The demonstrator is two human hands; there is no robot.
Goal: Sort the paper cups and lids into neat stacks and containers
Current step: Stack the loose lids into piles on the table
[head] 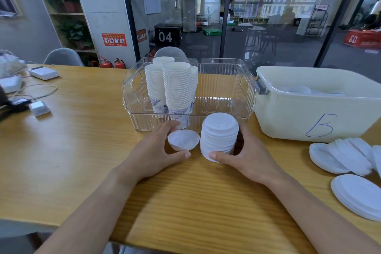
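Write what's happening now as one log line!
left hand: holds small lid pile | right hand: grips tall lid stack | cups: in clear bin

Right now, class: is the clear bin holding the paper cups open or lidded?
Open. The clear bin has no cover; the stacked paper cups rise above its rim, standing upright at its left side.

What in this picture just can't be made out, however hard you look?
Head view only:
- Inside of the cream bin: its near wall hides most of the contents.
- Loose lids at right: cut off by the frame edge.
- Right hand: its fingers are hidden behind the lid stack.
- Rear cup stacks: hidden behind the front stacks.
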